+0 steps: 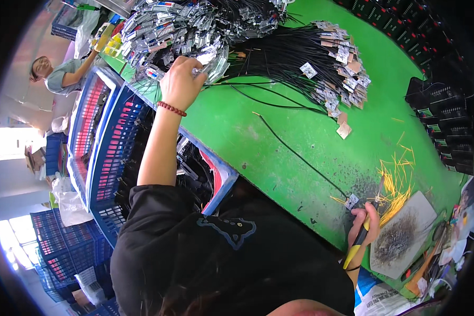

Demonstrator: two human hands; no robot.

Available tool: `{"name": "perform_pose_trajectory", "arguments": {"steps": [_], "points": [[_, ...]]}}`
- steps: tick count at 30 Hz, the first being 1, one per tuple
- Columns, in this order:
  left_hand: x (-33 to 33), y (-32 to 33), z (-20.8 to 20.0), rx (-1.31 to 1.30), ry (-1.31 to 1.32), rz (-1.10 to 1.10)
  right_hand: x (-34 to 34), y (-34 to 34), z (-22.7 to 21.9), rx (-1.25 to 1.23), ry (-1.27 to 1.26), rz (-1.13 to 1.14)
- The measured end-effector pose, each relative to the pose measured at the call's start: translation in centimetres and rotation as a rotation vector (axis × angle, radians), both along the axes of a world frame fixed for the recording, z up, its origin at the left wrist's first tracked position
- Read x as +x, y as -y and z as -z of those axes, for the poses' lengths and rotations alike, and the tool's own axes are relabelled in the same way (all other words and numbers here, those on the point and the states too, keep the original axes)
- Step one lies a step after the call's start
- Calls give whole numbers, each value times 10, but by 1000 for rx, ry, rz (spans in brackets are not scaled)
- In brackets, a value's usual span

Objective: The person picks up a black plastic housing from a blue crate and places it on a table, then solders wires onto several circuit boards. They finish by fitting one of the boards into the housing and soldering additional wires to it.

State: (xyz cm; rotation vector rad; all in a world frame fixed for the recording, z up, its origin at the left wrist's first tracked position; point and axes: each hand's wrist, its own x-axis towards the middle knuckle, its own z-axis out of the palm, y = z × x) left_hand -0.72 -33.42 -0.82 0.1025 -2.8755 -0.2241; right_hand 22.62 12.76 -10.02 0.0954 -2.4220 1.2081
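Note:
My left hand, with a red bead bracelet at the wrist, reaches into a heap of shiny metal-cased cable parts at the far left of the table. Its fingers are curled around a shiny silvery piece at the heap's edge. In my right hand is a slim tool with a yellow-and-black handle, its thin metal tip pointing away from me. Beside those fingers lies a small square tag-like piece, at the end of a single black wire stretched across the table.
Black wires with small square ends lie bundled at the back. Loose yellow strands and a sooty grey board are at the right. Black trays line the far right. Blue crates stand at the left, with another person beyond.

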Motion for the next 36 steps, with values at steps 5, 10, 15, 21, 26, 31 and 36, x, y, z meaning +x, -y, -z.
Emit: {"name": "perform_pose_trajectory", "arguments": {"steps": [5, 10, 15, 21, 26, 31, 36], "points": [[8, 32, 5, -118, -154, 126, 1, 0, -1, -54, 5, -11], [7, 52, 5, 19, -6, 98, 2, 1, 1, -85, -43, 11], [7, 65, -9, 260, 0, 53, 7, -1, -2, -118, 1, -12], [-9, 15, -17, 3, -115, 210, 7, 3, -4, -93, -63, 3], [-29, 8, -6, -170, -79, 123, 1, 3, -4, -87, -130, 4], [0, 7, -32, 175, -403, 165, 6, 4, -2, -113, -125, 28], [22, 10, -22, 738, -269, 123, 4, 6, -4, -158, -89, -9]]}}
